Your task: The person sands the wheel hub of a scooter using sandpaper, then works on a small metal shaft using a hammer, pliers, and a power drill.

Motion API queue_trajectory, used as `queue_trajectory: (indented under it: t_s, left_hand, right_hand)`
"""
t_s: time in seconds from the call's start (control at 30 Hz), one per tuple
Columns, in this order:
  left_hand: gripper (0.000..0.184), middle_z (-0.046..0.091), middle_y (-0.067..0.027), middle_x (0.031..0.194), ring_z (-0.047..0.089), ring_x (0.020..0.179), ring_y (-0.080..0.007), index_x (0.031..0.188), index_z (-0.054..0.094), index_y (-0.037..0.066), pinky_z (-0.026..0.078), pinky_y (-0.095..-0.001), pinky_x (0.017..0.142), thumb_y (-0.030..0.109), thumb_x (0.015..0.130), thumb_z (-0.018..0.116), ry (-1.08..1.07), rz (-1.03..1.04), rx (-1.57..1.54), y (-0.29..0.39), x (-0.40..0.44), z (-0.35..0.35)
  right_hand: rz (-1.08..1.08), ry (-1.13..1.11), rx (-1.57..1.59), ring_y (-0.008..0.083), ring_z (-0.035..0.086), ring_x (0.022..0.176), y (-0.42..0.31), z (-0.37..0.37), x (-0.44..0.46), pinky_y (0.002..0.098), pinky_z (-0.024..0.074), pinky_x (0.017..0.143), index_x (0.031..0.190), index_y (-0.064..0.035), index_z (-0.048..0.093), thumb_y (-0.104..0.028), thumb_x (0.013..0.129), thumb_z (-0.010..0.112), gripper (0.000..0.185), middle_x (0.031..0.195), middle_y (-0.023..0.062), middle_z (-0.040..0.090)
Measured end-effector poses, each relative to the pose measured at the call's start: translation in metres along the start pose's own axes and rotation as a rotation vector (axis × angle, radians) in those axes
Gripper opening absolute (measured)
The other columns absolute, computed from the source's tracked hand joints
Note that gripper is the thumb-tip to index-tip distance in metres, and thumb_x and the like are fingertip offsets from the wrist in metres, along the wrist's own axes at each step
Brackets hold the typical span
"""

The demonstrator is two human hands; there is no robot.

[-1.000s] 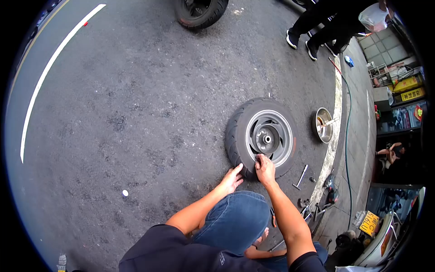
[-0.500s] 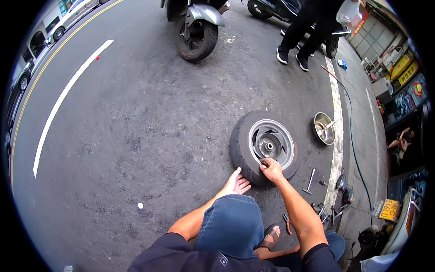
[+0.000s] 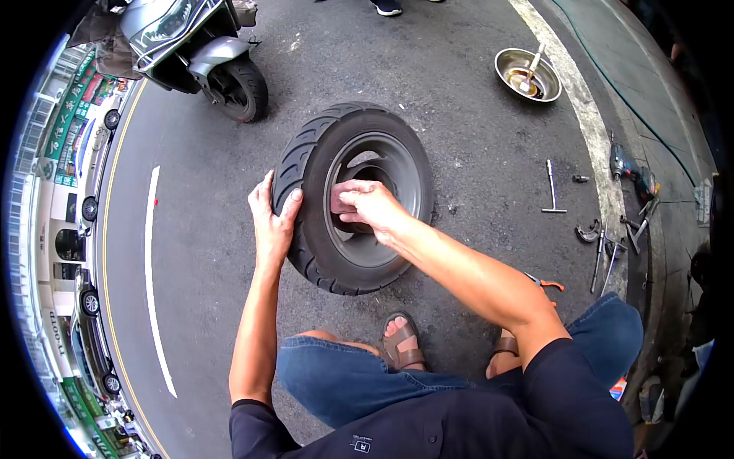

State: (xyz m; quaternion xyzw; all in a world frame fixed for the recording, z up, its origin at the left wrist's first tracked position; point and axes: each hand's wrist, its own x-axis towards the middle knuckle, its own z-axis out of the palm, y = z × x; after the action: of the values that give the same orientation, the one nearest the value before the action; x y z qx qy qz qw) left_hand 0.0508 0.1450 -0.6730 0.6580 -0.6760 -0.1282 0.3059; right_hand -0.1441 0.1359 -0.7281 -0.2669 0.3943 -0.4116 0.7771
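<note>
A scooter wheel with its black tire [image 3: 312, 237] is in front of my knees, tilted on the asphalt, its deep grey rim [image 3: 409, 176] facing me. My left hand [image 3: 274, 220] grips the tire's left side, thumb on the sidewall and fingers along the tread. Inside the rim's left part is my right hand [image 3: 371, 206], its fingers curled together. What those fingers hold, if anything, is hidden. The wheel's hub lies in shadow, partly covered by the right hand.
A metal bowl [image 3: 501, 65] with a brush and dark liquid stands at upper right. Rightward lie a T-handle wrench [image 3: 551, 187], a power drill [image 3: 623, 162], orange-handled pliers [image 3: 549, 284] and several other tools. A parked scooter [image 3: 218, 57] stands at upper left.
The view has shifted. My left hand has gone from open beside the tire to gripping it. My right hand has moved deeper into the rim, and the wheel is turned, showing a deeper, hollow side.
</note>
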Motion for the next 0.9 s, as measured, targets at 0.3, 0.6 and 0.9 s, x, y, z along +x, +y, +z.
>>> queue_trajectory:
  t_s: [0.3,0.6,0.9]
  left_hand:
    - [0.092,0.051,-0.0253,0.132,0.052,0.124,-0.0377,0.144,0.041,0.002,0.041,-0.0436,0.104,0.057,0.078,0.071,-0.155,0.127,0.106,0.105,0.057,0.04]
    - [0.09,0.055,-0.0192,0.128,0.057,0.117,-0.0358,0.141,0.045,0.007,0.045,-0.0445,0.099,0.06,0.073,0.072,-0.076,0.127,0.252,0.165,0.044,0.065]
    - [0.09,0.055,-0.0201,0.127,0.057,0.116,-0.0369,0.14,0.046,0.006,0.046,-0.0453,0.098,0.059,0.072,0.073,-0.006,0.097,0.245,0.156,0.023,0.057]
  right_hand:
    - [-0.679,0.4,-1.054,0.0281,0.066,0.094,0.001,-0.203,-0.001,0.0387,0.0513,0.086,0.107,-0.0053,0.07,-0.014,0.089,0.057,0.024,0.106,0.0097,0.07]
    - [-1.052,0.073,-1.09,0.0322,0.067,0.086,0.046,-0.179,-0.01,0.0369,0.0563,0.072,0.108,-0.0044,0.063,-0.005,0.081,0.06,0.027,0.109,0.0103,0.066]
    - [-0.787,-0.057,-0.914,0.0334,0.063,0.104,0.061,-0.158,-0.022,0.0391,0.0526,0.088,0.118,-0.002,0.059,-0.003,0.081,0.057,0.038,0.12,0.0129,0.061]
